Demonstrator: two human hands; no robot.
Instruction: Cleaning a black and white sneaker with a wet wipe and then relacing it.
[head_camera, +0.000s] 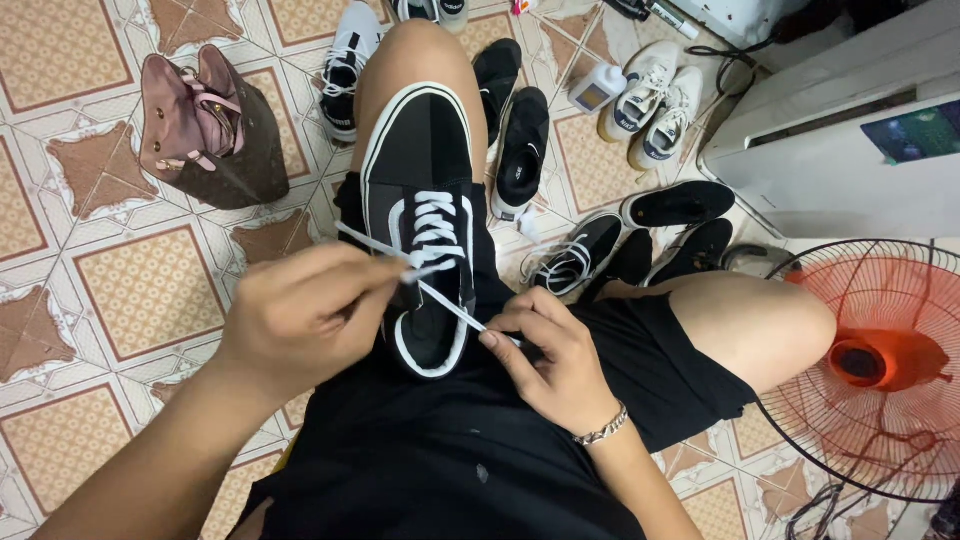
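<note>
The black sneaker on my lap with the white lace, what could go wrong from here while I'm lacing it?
The black sneaker only rests on your thigh, so a hard tug could tip it to the floor. The white lace is stretched between your left hand and right hand; an uneven pull may leave the ends unequal. The orange fan stands close by your knee, where a loose lace end might catch.

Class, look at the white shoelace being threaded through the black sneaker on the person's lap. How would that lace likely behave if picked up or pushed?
The white shoelace looks flat and thin, so it is probably floppy and would droop once released. It runs straight only where the left hand and right hand pull it taut. It likely weighs very little and would bend rather than slide if pushed.
</note>
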